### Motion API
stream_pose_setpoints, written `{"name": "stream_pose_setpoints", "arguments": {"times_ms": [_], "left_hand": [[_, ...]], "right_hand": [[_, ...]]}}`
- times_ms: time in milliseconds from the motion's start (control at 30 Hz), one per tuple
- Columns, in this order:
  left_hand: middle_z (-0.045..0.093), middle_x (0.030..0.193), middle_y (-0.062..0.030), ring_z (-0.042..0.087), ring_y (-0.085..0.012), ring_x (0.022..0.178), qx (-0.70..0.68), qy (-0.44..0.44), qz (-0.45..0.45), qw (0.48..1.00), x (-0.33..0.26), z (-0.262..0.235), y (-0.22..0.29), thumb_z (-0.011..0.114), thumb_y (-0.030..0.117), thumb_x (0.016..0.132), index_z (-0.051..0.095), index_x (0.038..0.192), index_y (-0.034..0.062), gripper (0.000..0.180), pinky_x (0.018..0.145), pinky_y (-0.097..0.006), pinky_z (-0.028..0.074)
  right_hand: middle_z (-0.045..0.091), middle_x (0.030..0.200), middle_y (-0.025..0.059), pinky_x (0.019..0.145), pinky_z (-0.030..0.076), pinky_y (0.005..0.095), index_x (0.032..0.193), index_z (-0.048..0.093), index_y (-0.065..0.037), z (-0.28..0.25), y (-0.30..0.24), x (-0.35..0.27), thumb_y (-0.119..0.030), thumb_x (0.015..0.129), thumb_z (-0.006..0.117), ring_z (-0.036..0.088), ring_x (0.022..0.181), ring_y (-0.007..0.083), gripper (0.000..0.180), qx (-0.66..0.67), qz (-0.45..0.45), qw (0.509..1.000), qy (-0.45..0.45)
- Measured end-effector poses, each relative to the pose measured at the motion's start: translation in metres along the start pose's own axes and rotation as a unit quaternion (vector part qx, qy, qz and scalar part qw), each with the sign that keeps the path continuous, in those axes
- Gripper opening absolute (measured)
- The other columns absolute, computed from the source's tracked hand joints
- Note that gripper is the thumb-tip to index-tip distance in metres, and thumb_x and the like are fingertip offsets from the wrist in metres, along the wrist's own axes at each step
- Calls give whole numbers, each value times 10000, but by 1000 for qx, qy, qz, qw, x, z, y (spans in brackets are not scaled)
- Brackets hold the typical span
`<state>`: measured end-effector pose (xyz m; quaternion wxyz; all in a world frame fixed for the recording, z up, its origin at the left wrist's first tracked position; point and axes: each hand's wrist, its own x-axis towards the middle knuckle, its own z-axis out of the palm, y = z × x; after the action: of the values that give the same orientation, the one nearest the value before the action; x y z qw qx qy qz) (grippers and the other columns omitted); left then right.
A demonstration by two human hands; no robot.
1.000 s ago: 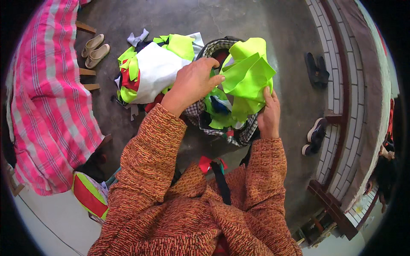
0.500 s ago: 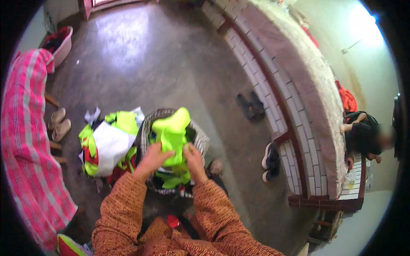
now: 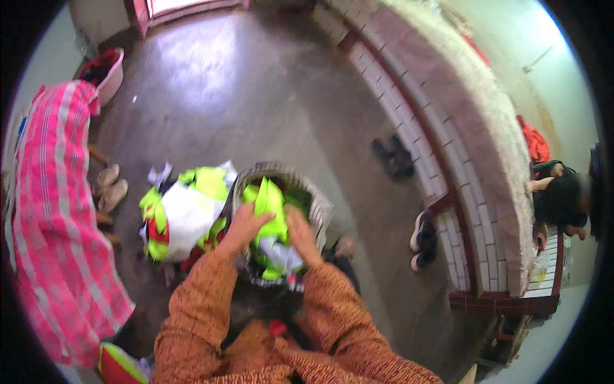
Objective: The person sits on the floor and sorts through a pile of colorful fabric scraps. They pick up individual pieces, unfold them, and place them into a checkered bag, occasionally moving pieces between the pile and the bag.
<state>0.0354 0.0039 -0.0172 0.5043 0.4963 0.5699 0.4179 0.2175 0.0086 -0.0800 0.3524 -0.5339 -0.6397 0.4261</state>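
A woven bag with a black-and-white checked rim [image 3: 322, 211] stands before me, filled with neon-yellow and white fabric pieces. Inside its mouth, my left hand [image 3: 247, 225] grips a neon-yellow cloth piece [image 3: 268, 200] at its left edge, fingers bent over it. My right hand [image 3: 300, 232] is against the right side of the same cloth, its fingers stretched out and partly blurred. A white and yellow fabric piece [image 3: 280, 256] lies below, between my wrists. Left of the bag, touching it, is a heap of white, neon-yellow and red fabric pieces [image 3: 188, 214] on the floor.
A pink plaid cloth [image 3: 61, 224] covers something long at left, with beige shoes [image 3: 112, 185] beside it. A pink basin [image 3: 112, 77] stands beyond. At right are dark sandals [image 3: 393, 157], dark shoes [image 3: 423, 240], a white-tiled raised platform [image 3: 441, 160] and another person [image 3: 559, 198].
The neon-yellow cloth has sunk lower into the bag and changed shape between my hands. A white and yellow piece now shows below it. The whole view has shifted slightly.
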Motion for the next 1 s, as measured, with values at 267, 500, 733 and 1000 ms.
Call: {"name": "stream_pose_setpoints", "arguments": {"times_ms": [267, 500, 733, 1000], "left_hand": [[664, 793, -129, 633, -188, 718, -37, 47, -56, 997, -6, -9, 8, 668, 245, 743, 627, 913, -39, 333, 650, -325, 485], [629, 838, -19, 561, -80, 723, 37, -68, -85, 993, -8, -11, 28, 602, 211, 847, 619, 981, -22, 269, 652, -243, 463], [608, 952, -13, 533, -92, 906, -131, 29, -75, 988, -10, -21, 26, 524, 319, 909, 606, 1035, 28, 327, 759, -244, 417], [650, 935, -93, 596, -148, 837, -84, -1, -77, 993, -9, -28, 14, 648, 290, 820, 597, 1044, -57, 416, 776, -278, 466]], "right_hand": [[228, 1447, 211, 1065, 236, 458, 1399, 258, -65, 3, -72, -8, -469, 594, 794, 263, 1318, 363, 1049, -89, -237, 967, -4], [526, 1248, 171, 937, 384, 358, 1286, 463, -56, 22, -58, -11, -44, 713, 700, 540, 1092, 283, 620, -139, -191, 970, 54], [524, 1226, 99, 919, 450, 349, 1263, 433, -34, 6, -67, -1, -313, 971, 417, 534, 1095, 212, 404, 580, 214, 786, 16], [540, 1210, 114, 920, 450, 355, 1279, 428, -39, 5, -59, -8, -387, 973, 371, 546, 1085, 226, 467, 506, 185, 837, -95]]}}
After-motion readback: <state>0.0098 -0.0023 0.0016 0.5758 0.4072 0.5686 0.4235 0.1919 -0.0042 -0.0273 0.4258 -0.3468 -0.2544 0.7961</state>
